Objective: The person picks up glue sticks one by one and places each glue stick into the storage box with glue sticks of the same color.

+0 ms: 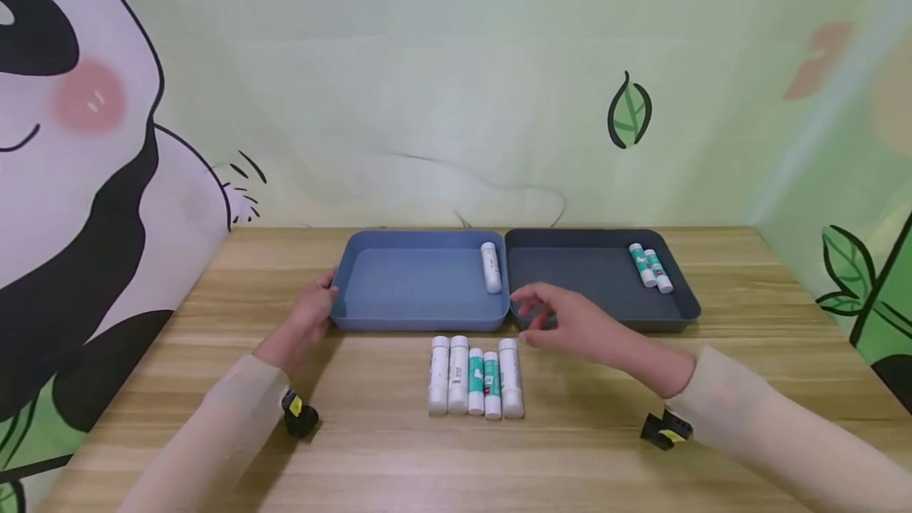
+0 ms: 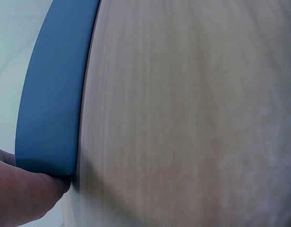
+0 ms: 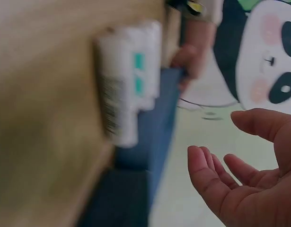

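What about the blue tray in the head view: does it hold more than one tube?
No, only a single white tube lies in the blue tray, near its right wall.

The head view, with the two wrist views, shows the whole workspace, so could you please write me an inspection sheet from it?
Surface: wood-grain table.
Job's things: blue tray holding one white tube; dark tray holding two green-and-white tubes; row of five tubes in front, three white, two green-and-white.
Clutter: nothing seen.
Hands: left hand holds the blue tray's left side; right hand, near the dark tray's near left corner, holds nothing.
Cables: nothing seen.
Surroundings: pale green backdrop with panda and leaf drawings.
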{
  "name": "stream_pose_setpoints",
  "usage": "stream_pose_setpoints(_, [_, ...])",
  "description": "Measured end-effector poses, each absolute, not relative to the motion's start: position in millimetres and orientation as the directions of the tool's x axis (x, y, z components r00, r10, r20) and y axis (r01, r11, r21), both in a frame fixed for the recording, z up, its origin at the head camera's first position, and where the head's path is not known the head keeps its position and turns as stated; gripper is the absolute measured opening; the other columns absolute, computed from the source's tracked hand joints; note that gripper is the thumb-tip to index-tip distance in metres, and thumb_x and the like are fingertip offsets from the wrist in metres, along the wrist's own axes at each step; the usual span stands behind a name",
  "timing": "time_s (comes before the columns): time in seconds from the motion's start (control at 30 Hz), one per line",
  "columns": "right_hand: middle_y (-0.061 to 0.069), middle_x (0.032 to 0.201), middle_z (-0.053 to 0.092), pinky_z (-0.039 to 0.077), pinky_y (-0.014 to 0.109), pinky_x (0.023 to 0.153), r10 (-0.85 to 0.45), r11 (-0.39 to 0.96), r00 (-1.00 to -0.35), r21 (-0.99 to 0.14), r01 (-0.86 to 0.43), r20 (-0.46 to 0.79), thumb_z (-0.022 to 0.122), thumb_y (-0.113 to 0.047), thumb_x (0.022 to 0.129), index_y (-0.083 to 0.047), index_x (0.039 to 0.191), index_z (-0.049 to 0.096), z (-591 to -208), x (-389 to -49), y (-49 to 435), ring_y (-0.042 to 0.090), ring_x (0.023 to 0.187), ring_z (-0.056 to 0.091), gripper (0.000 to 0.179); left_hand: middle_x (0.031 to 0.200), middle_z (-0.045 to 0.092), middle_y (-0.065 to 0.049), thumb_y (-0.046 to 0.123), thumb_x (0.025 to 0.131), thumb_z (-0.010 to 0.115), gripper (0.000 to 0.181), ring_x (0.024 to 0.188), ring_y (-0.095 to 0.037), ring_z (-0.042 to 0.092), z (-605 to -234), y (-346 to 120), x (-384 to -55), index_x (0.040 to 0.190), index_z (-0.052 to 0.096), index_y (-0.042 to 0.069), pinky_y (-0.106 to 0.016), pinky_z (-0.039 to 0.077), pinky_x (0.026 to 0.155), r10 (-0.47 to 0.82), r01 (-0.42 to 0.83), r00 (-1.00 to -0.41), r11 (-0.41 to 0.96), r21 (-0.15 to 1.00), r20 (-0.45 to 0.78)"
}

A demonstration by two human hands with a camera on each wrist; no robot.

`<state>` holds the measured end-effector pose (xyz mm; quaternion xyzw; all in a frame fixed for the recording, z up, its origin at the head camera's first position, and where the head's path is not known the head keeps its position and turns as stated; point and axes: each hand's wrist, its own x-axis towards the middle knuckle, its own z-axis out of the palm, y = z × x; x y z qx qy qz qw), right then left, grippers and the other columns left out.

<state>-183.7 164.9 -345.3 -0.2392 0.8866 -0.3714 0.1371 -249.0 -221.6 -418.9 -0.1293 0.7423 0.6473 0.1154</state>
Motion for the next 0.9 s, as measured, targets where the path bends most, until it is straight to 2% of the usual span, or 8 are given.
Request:
stream_pose_setpoints(0.2, [0.024,0.132,0.06,0.057,0.027,0.078,-0.454,0.554,-0.859,-0.83,-0.064,-0.237,0.07,-0.007,0.09,0.006,0.143,0.05,-370,-176,159,0.02,0.1,0.063,0.058,0.173,-0.005,-0.014,0.003,0.109,0.018,0.057,0.162,-0.032,-0.004,-419,-221,-251,0.163,0.002,0.006,-0.046,0.004,0.133,-0.043,-0.342,-0.94,0.125,0.931,-0.339])
stream_pose_setpoints(0.43, [0.024,0.134,0.056,0.061,0.031,0.075,-0.356,0.525,-0.868,-0.843,0.119,-0.345,0.071,-0.006,0.09,0.008,0.148,0.044,-392,-171,150,0.021,0.096,0.064,0.065,0.173,-0.005,-0.014,0.003,0.109,0.018,0.056,0.162,-0.032,-0.004,-418,-221,-249,0.164,0.003,0.007,-0.046,0.004,0.133,-0.052,-0.351,-0.936,0.12,0.928,-0.348])
stream_pose_setpoints(0.63, [0.021,0.13,0.056,0.058,0.029,0.071,-0.329,0.574,-0.873,-0.81,0.119,-0.361,0.075,-0.011,0.088,0.007,0.149,0.044,-403,-172,145,0.018,0.083,0.061,0.07,0.173,-0.006,-0.015,0.003,0.109,0.017,0.057,0.162,-0.032,-0.004,-418,-221,-249,0.164,0.002,0.007,-0.047,0.003,0.133,-0.046,-0.35,-0.937,0.12,0.929,-0.347])
stream_pose_setpoints(0.9, [0.023,0.127,0.057,0.056,0.027,0.068,-0.343,0.573,-0.878,-0.815,0.088,-0.335,0.078,-0.007,0.086,0.01,0.146,0.046,-411,-173,143,0.018,0.084,0.059,0.07,0.173,-0.007,-0.013,0.004,0.11,0.018,0.057,0.162,-0.031,-0.006,-417,-221,-248,0.164,0.001,0.008,-0.047,0.002,0.133,-0.04,-0.356,-0.935,0.119,0.927,-0.353])
